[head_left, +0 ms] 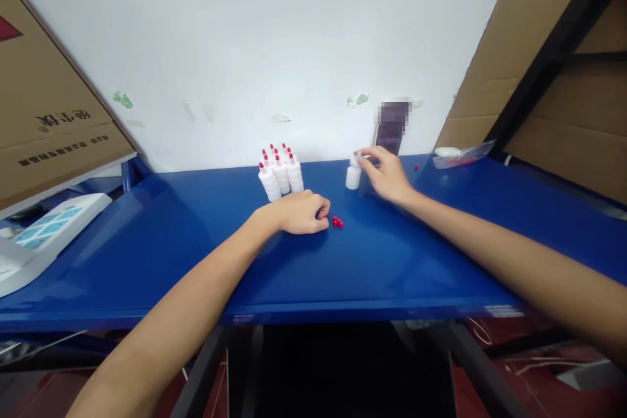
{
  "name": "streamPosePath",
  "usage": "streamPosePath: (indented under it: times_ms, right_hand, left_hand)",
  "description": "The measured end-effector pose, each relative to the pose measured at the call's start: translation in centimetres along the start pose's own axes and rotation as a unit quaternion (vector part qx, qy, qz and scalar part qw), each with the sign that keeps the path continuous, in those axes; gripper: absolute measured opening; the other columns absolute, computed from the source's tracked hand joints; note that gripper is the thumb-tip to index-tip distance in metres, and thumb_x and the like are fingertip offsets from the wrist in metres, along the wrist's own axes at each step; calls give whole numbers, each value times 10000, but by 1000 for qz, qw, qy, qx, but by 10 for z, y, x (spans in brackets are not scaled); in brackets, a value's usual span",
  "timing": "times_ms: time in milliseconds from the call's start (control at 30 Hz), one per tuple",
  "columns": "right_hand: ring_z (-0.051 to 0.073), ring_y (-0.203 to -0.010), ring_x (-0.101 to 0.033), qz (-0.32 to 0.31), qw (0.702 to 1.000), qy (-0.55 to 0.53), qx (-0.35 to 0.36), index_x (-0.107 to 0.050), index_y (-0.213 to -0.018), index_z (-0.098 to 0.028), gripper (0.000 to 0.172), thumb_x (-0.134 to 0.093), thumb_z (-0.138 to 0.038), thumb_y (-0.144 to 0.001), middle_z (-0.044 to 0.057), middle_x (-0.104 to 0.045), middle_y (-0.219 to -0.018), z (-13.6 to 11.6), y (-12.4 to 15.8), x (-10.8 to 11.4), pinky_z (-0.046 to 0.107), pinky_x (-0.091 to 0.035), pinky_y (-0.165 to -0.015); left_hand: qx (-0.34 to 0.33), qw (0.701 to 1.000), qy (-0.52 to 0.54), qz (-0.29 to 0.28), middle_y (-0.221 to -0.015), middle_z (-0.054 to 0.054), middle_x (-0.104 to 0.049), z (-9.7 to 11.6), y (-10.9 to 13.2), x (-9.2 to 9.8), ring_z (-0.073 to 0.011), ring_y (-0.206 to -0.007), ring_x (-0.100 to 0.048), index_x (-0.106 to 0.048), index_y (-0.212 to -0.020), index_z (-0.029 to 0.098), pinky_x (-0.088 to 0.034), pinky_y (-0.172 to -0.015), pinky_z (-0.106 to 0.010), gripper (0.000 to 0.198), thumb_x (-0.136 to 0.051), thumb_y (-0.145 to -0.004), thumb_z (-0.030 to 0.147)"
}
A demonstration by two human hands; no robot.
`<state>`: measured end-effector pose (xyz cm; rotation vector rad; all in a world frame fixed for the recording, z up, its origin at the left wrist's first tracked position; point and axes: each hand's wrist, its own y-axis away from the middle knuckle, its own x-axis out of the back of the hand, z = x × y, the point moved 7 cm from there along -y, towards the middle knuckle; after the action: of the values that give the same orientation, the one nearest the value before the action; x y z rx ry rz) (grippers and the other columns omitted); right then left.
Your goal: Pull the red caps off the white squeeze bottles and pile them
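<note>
My right hand (386, 175) pinches the top of a small white squeeze bottle (353, 176) between thumb and fingers. The bottle is upright on the table, and no red tip shows on it. My left hand (304, 212) is closed low over the table, with a speck of red, seemingly a small red cap (325, 217), at its fingertips. Just right of those fingers lie several loose red caps (337, 222). Behind my left hand, several white bottles (281, 174) with pointed red tips are grouped together near the wall.
A phone with a blurred screen (393, 127) leans on the wall behind my right hand. One red bit (417, 167) and a clear plastic bag (463, 155) lie farther right on the blue table (196, 255). A white device (51, 232) stands at left, below a cardboard box (49, 98).
</note>
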<state>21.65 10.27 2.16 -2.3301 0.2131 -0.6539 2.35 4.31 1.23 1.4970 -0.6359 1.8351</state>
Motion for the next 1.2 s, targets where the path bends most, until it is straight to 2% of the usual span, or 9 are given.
streamPosePath:
  times_ms: [333, 467, 633, 700, 900, 967, 1033, 1133, 1200]
  right_hand:
    - [272, -988, -672, -23, 998, 50, -10, -735, -995, -203, 269, -536, -372, -936, 108, -749, -1109, 4, 0, -3, 451, -503, -903]
    - [253, -910, -652, -20, 998, 55, -13, -697, -1008, -209, 226, -539, -334, -906, 101, -725, -1082, -2, 2, 0, 424, -488, -857]
    - [200, -688, -532, 50, 998, 31, -14, -565, -837, -237, 45, -553, -278, -849, 4, -575, -713, -22, 10, 22, 342, -410, -684]
    - [181, -610, -475, 5, 1000, 0, -16, -547, -859, -241, 50, -562, -284, -838, -38, -490, -612, -31, 15, 21, 324, -368, -636]
    - [132, -520, -391, -264, 963, 49, 9, -551, -735, -213, 178, -571, -339, -859, -65, -430, -520, -60, 41, -14, 298, -299, -578]
    - [119, -504, -381, -339, 939, 59, 25, -563, -734, -209, 169, -566, -307, -872, -72, -433, -514, -67, 51, -25, 288, -296, -566]
    - [115, -500, -405, -396, 915, 68, 42, -589, -755, -209, 124, -576, -264, -865, -70, -467, -530, -73, 60, -32, 279, -307, -559]
    - [114, -502, -439, -439, 892, 87, 60, -603, -759, -215, 78, -602, -215, -837, -65, -494, -553, -76, 67, -37, 272, -313, -541]
    - [112, -501, -440, -448, 888, 92, 59, -584, -744, -218, 95, -608, -209, -835, -65, -495, -560, -77, 69, -38, 270, -309, -530]
  left_hand:
    - [-11, 1000, 15, -5, -591, 10, -557, 8, 2, -1, -161, -563, -494, -514, -715, 213, -280, -545, -303, 149, -574, -823, 295]
    - [-19, 1000, 13, 3, -633, 3, -593, 9, 1, -2, -160, -584, -513, -540, -768, 213, -295, -556, -298, 115, -573, -840, 296]
    - [-19, 1000, 12, 9, -669, -1, -614, 9, 0, -4, -168, -605, -548, -592, -836, 208, -325, -556, -296, 90, -586, -838, 298]
    - [-19, 1000, 18, 13, -679, -1, -618, 10, 0, -4, -170, -610, -557, -607, -860, 206, -341, -560, -296, 96, -588, -841, 297]
    - [-33, 998, 44, 36, -669, 15, -604, 10, 0, 1, -151, -589, -536, -600, -892, 203, -360, -570, -292, 89, -576, -818, 249]
    - [-37, 993, 39, 108, -648, 23, -576, 7, 1, 13, -140, -572, -507, -577, -869, 201, -361, -577, -290, 71, -552, -810, 233]
    - [-31, 971, 23, 235, -646, 23, -549, 0, 7, 35, -137, -578, -491, -563, -878, 200, -371, -594, -292, 75, -527, -819, 230]
    - [-13, 893, -12, 449, -707, 14, -543, -18, 31, 70, -144, -635, -509, -557, -979, 203, -408, -648, -299, 144, -508, -849, 239]
    - [10, 838, -38, 545, -717, 11, -523, -34, 49, 85, -151, -655, -506, -546, -987, 205, -415, -666, -307, 147, -498, -849, 221]
